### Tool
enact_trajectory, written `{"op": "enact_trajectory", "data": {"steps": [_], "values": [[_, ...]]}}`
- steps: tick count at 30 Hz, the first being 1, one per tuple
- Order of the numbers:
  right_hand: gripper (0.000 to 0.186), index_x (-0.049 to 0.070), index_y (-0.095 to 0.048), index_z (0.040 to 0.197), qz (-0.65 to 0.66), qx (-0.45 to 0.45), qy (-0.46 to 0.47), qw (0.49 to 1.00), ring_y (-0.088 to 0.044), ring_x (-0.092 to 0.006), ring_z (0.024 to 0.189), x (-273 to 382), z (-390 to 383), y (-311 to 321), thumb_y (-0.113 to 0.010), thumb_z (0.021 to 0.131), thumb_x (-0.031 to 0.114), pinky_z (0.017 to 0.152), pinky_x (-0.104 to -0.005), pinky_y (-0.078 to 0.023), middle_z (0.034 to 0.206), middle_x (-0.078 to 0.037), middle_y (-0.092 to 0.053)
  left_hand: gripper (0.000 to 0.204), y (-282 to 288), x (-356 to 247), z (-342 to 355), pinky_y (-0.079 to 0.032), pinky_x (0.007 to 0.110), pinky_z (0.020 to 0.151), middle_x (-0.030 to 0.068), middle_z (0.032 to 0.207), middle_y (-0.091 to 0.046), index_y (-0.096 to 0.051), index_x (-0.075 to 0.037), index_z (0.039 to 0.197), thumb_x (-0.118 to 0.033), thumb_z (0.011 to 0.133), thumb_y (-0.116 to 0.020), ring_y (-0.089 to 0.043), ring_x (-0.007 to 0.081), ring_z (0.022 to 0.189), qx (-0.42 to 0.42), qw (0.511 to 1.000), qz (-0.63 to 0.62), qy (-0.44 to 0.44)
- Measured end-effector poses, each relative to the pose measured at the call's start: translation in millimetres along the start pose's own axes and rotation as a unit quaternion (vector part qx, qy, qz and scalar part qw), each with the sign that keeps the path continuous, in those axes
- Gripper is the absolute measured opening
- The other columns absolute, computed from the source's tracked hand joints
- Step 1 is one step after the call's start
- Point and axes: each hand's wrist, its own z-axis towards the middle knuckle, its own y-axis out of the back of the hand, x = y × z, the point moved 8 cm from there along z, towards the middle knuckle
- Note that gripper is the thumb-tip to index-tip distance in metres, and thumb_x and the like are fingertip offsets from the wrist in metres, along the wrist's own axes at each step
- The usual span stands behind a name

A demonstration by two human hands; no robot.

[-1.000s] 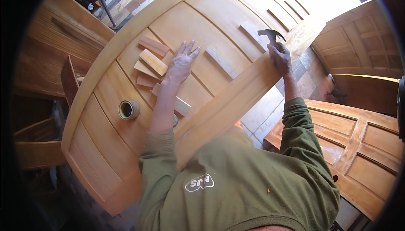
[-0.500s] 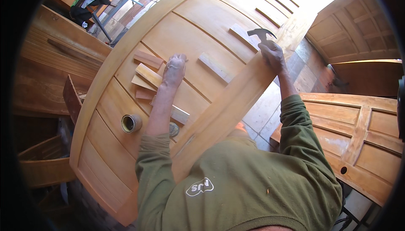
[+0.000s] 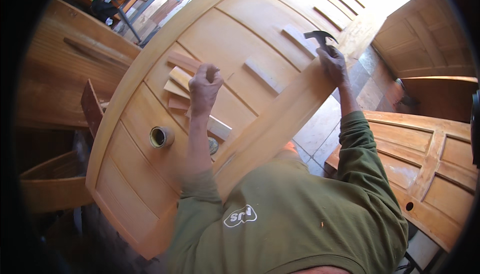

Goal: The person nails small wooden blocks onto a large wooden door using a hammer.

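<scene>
Our right hand grips a dark, curved-claw hammer; our left hand is clenched, contents unclear.

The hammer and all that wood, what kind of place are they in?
Probably a woodworking shop, perhaps one for doors. The right hand grips a claw hammer, loose wooden strips lie on a big grooved wooden panel, and a panelled wooden door is at the right.

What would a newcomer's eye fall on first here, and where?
Probably the large panelled wooden door, spread across the middle. Toward its right edge, the right hand grips a dark claw hammer; the left hand, curled, is near small wood strips. An open tin sits farther left.
</scene>
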Motion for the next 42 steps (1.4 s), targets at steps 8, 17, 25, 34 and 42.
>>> {"op": "enact_trajectory", "data": {"steps": [8, 17, 25, 34, 42], "values": [[0.019, 0.013, -0.067, 0.092, 0.003, -0.008, -0.003, 1.0, -0.043, -0.0023, 0.05, 3, -8, -5, -0.076, 0.103, 0.025, 0.044, -0.0229, -0.032, 0.07, 0.008, -0.053, 0.015, 215, 24, -126, -0.054, 0.024, 0.074, -0.0022, 0.093, -0.066, -0.067, -0.001, 0.111, 0.002, 0.096, -0.07, -0.063, 0.0066, 0.082, -0.258, 0.962, -0.047, 0.075], [0.023, 0.015, -0.064, 0.089, 0.001, -0.018, 0.021, 1.0, -0.043, -0.0026, 0.048, 3, -5, -2, -0.078, 0.101, 0.027, 0.044, -0.0226, -0.032, 0.068, 0.008, -0.052, 0.013, 238, 62, -142, -0.06, 0.042, 0.08, 0.0181, 0.099, -0.076, -0.074, -0.002, 0.105, -0.01, 0.095, -0.075, -0.075, 0.0309, 0.088, -0.109, 0.942, 0.262, 0.179], [0.018, 0.013, -0.069, 0.099, 0.0, -0.001, -0.001, 1.0, -0.049, -0.0025, 0.052, 4, -4, -2, -0.079, 0.1, 0.028, 0.046, -0.0218, -0.037, 0.071, 0.007, -0.057, 0.015, 53, -16, -71, -0.059, 0.043, 0.085, 0.0171, 0.103, -0.079, -0.08, -0.003, 0.105, -0.014, 0.098, -0.075, -0.076, 0.0328, 0.096, -0.08, 0.984, 0.152, -0.047], [0.021, 0.01, -0.068, 0.103, 0.015, -0.001, 0.004, 1.0, -0.051, -0.0045, 0.052, 8, -6, -10, -0.079, 0.1, 0.027, 0.046, -0.0228, -0.04, 0.071, 0.006, -0.056, 0.027, -93, -5, -11, -0.063, 0.043, 0.084, 0.015, 0.108, -0.07, -0.066, -0.007, 0.106, -0.031, 0.097, -0.073, -0.073, 0.0322, 0.105, 0.01, 0.946, 0.323, 0.036], [0.02, 0.014, -0.065, 0.091, 0.009, -0.013, 0.018, 1.0, -0.047, -0.0037, 0.049, -1, -5, 4, -0.077, 0.102, 0.027, 0.045, -0.0227, -0.036, 0.068, 0.007, -0.054, 0.016, 8, -31, -63, -0.061, 0.043, 0.077, 0.0105, 0.092, -0.07, -0.064, -0.009, 0.096, -0.022, 0.095, -0.073, -0.072, 0.0287, 0.09, -0.074, 0.969, 0.234, 0.02]]}}
